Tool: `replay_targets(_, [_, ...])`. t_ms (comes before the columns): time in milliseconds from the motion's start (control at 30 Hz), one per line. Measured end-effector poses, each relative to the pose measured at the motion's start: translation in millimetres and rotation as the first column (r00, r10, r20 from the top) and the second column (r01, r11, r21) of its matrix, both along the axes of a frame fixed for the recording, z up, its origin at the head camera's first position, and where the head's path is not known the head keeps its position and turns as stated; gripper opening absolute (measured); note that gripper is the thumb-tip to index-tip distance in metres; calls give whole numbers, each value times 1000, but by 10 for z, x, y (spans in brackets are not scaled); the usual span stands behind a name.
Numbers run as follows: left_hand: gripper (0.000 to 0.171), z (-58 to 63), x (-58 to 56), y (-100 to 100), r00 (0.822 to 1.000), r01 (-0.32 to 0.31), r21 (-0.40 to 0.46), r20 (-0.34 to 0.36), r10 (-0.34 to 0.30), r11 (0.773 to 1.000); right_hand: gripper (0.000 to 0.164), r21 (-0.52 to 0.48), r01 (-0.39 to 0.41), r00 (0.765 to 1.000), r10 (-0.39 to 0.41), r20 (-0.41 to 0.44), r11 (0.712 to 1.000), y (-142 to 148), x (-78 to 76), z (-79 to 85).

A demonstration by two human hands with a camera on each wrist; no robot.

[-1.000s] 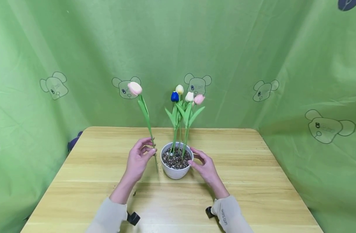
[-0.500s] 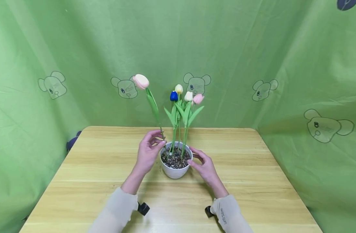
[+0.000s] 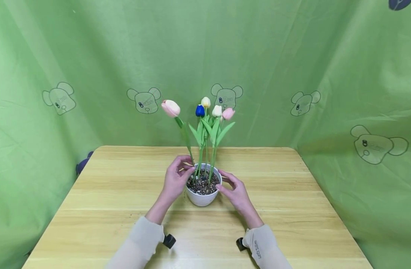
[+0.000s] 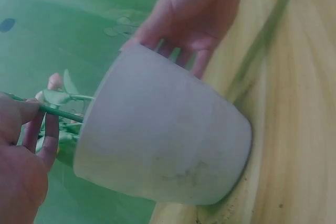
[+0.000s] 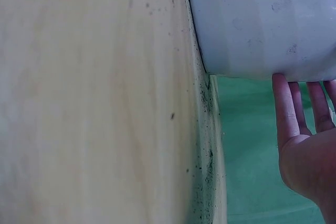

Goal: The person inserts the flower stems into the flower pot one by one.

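In the head view, my left hand (image 3: 177,178) pinches the thin green stem of a pale pink artificial tulip (image 3: 171,108) at the pot's left rim. The bloom leans left. From the left wrist, the stem (image 4: 62,113) runs past the rim into the pot; its tip is hidden. The white flower pot (image 3: 202,201) holds dark gritty soil (image 3: 203,186) and several upright tulips, among them a blue one (image 3: 200,110) and a pink one (image 3: 228,114). My right hand (image 3: 235,190) touches the pot's right side, its fingers (image 5: 285,106) fairly straight against the wall.
The pot stands on a light wooden table (image 3: 276,209), towards its far half. A green curtain (image 3: 269,56) with bear drawings hangs behind and on both sides. Small dark specks (image 5: 172,116) lie on the wood near the pot.
My left hand has moved right to the pot with the pale pink tulip; the bloom rose, then came down as the stem reached the rim. The right hand stays at the pot.
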State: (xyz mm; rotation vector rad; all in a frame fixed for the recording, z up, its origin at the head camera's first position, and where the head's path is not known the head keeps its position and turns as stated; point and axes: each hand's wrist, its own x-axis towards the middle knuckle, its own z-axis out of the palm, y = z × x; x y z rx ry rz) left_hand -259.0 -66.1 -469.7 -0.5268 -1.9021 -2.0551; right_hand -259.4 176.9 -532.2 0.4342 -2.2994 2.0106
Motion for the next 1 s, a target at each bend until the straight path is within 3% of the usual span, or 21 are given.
replay_targets(333, [29,-116,13,18,998,-3,-99,-57,-2,995,57,12,-4,1000,4,-8,1000,1,-6,-10])
replay_targets(533, [27,-162,0,18,994,-24,-189,-112,2,982,57,16,2,1000,-1,-10,1000,5,-9,-13])
replay_targets(867, [25,-214,1,21,989,-40,-265,-150,0,963,58,22,11,1000,-11,14,1000,10,-3,1])
replay_targets(1000, [24,-287,16,45,982,-65,-304,-191,6,950,58,16,2,1000,-2,17,1000,10,1,6])
